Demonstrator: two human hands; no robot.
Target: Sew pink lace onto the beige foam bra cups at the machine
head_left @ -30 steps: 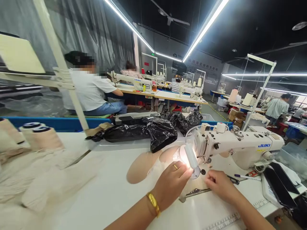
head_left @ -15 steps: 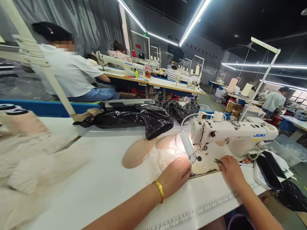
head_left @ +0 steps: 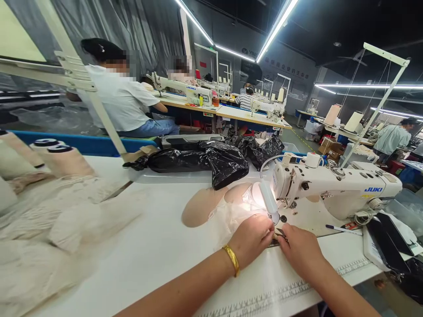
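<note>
My left hand [head_left: 251, 235], with a gold bangle at its wrist, is closed on the edge of a pale, sheer garment piece with beige cups [head_left: 200, 209] beside the needle area of a white sewing machine [head_left: 343, 187]. Close by on the right, my right hand [head_left: 300, 247] is closed around small dark thread snips [head_left: 280, 233], their tips pointing toward the left fingertips. A lit lamp [head_left: 268, 198] on a bendy neck shines on the cloth. What lies between the left fingertips is too small to make out.
Black plastic bags [head_left: 228, 165] lie behind the garment. Cream fabric pieces [head_left: 62, 215] and thread cones [head_left: 71, 160] are at the left. A pen [head_left: 343, 230] and a dark phone [head_left: 386, 242] lie at the right. A co-worker [head_left: 122, 97] sits beyond the table.
My right hand has moved left with the snips, from the machine bed to beside my left hand. The left hand keeps its grip on the garment. The view has shifted a little.
</note>
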